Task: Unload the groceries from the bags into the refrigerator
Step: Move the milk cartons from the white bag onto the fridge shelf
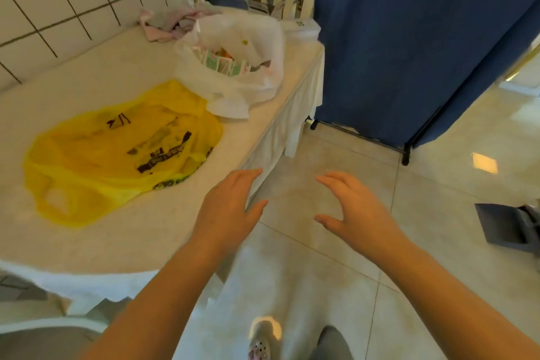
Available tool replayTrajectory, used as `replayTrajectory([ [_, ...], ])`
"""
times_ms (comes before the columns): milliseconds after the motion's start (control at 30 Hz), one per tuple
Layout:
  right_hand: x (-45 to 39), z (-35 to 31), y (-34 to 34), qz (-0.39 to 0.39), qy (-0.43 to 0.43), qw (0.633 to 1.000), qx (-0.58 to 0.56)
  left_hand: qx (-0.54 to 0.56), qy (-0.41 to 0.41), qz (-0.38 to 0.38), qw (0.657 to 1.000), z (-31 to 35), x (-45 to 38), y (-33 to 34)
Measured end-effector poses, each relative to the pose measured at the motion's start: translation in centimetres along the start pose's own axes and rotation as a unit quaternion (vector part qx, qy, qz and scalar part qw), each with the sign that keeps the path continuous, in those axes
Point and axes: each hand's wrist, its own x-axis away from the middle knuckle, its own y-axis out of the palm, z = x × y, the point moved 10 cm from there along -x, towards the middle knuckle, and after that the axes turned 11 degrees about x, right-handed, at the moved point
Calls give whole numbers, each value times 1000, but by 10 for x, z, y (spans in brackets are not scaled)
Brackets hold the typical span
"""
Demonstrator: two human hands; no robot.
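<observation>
A yellow plastic bag (pixel 117 152) lies flattened on the white-clothed table (pixel 146 228). Behind it stands a white plastic bag (pixel 233 67), its mouth open, with several packets showing inside. My left hand (pixel 228 210) hovers over the table's near corner with straight fingers, holding nothing. My right hand (pixel 350 210) is held out over the floor beside it, fingers spread and empty. No refrigerator is in view.
A blue fabric screen (pixel 423 38) on a black frame stands to the right of the table. Crumpled cloth (pixel 172 20) lies at the table's far end by the tiled wall. A grey dustpan (pixel 511 228) sits on the glossy floor at right.
</observation>
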Motion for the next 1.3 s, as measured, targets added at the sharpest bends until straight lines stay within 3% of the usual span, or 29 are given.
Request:
replayTrajectory([
  [200,-121,44,0,-11,-40,999,-25,-31,-40,18,999,-35,-106,12],
  [467,-315,92,-27,-29,-154,987,-25,-34,-149,124,980,-67,-247,-3],
  [867,-500,10,-16,-75,-336,936,-71,-37,-285,240,927,-155,-332,-49],
  [1100,-565,-18,2,-102,-352,927,-74,-135,-285,249,916,-189,-393,-83],
  [1300,-594,-34,21,-162,-372,911,-79,-113,-182,156,964,-210,-449,-58],
])
